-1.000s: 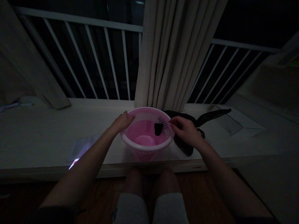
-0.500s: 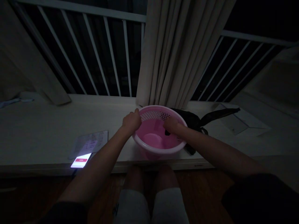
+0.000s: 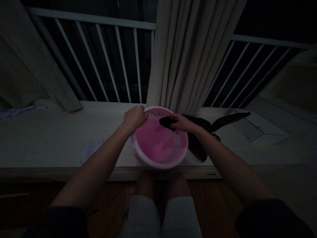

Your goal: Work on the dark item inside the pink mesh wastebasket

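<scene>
A pink plastic basket (image 3: 158, 145) with a band of holes under its rim is tilted on the pale ledge, its mouth toward me. My left hand (image 3: 135, 117) is closed over the rim at the far left. Over the basket's mouth, my right hand (image 3: 182, 122) grips a small bundled black thing (image 3: 168, 122); the dim light hides what kind it is. Just right of the basket lies a black bag (image 3: 199, 145) with a strap, partly behind my right forearm.
The ledge (image 3: 56, 138) runs along a white railing (image 3: 99, 19) and beige curtains (image 3: 173, 59). A sheet of paper (image 3: 92, 148) lies partly behind my left forearm. To the right is a white box-like object (image 3: 260, 129), and a pale cloth (image 3: 19, 110) is far left.
The basket has shifted left and tipped toward me. My right hand has risen from inside it with the black thing. The lit phone screen at left no longer shows, and the scene is darker.
</scene>
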Demonstrator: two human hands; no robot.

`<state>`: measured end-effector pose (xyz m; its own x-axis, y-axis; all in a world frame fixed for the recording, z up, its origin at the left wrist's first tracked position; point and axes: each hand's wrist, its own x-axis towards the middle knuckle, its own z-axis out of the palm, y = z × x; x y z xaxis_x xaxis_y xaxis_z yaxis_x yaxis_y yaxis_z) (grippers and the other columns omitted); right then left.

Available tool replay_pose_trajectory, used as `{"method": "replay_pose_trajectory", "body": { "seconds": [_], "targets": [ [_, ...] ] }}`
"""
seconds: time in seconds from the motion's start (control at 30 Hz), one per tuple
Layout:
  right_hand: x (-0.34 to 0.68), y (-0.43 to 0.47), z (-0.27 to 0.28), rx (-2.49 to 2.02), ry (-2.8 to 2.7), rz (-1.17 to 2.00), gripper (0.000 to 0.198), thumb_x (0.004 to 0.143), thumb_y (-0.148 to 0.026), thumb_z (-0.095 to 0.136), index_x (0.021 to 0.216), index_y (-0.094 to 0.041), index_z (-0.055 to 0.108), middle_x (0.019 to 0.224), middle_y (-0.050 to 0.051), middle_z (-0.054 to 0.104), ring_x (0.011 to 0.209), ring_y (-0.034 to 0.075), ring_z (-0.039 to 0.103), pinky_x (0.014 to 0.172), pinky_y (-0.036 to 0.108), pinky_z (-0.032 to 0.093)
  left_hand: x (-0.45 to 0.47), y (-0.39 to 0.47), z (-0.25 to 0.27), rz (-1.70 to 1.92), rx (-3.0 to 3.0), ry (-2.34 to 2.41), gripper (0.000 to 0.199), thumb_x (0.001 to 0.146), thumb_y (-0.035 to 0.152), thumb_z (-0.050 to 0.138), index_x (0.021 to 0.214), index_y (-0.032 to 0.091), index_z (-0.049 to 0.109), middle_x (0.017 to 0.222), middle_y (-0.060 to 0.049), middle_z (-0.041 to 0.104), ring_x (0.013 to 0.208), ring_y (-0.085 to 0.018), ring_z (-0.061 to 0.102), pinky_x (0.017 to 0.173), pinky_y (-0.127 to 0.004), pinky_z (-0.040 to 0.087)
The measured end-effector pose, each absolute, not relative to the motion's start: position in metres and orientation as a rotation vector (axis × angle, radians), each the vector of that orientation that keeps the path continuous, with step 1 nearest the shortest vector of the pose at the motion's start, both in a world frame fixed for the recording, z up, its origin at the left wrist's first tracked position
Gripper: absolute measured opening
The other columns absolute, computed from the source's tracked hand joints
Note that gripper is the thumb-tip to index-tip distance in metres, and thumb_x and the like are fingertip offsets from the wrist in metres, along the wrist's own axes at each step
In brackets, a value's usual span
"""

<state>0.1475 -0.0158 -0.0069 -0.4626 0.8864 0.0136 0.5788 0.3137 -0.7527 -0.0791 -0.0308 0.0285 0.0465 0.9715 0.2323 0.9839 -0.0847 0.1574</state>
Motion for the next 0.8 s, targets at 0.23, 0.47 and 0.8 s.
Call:
{"method": "replay_pose_trajectory", "body": {
  "seconds": [0.23, 0.47, 0.8],
  "targets": [
    [0.131, -0.026, -0.048, -1.394, -2.254, 0.78, 0.045, 0.061, -0.006, 0.065, 0.104, -0.015, 0.053, 0.098, 0.004, 0.061, 0.083, 0.014, 0.057, 0.066, 0.02, 0.044, -0.07, -0.029, 0.036, -0.373, -2.364, -2.165, 0.042, 0.087, 0.042, 0.043, 0.117, 0.019, 0.06, 0.117, -0.015, 0.068, 0.106, -0.029, 0.063, 0.084, -0.036, 0.049],
    [0.097, -0.027, -0.087, -1.706, -2.454, 1.041, 0.045, 0.085, -0.016, 0.054, 0.129, -0.014, 0.043, 0.095, 0.008, 0.068, 0.06, 0.01, 0.059, 0.052, 0.018, 0.041, -0.046, -0.038, 0.036, -0.261, -2.421, -2.052, 0.043, 0.088, 0.045, 0.043, 0.117, 0.017, 0.057, 0.115, -0.017, 0.068, 0.105, -0.03, 0.064, 0.085, -0.037, 0.049],
    [0.089, -0.002, -0.108, -1.789, -2.562, 0.888, 0.026, 0.093, -0.02, 0.043, 0.115, -0.014, 0.056, 0.093, 0.01, 0.071, 0.058, 0.011, 0.061, 0.053, 0.019, 0.044, -0.046, -0.031, 0.034, -0.219, -2.502, -1.862, 0.04, 0.088, 0.042, 0.045, 0.116, 0.017, 0.058, 0.108, -0.015, 0.07, 0.098, -0.028, 0.066, 0.078, -0.035, 0.05]
  ]
}}
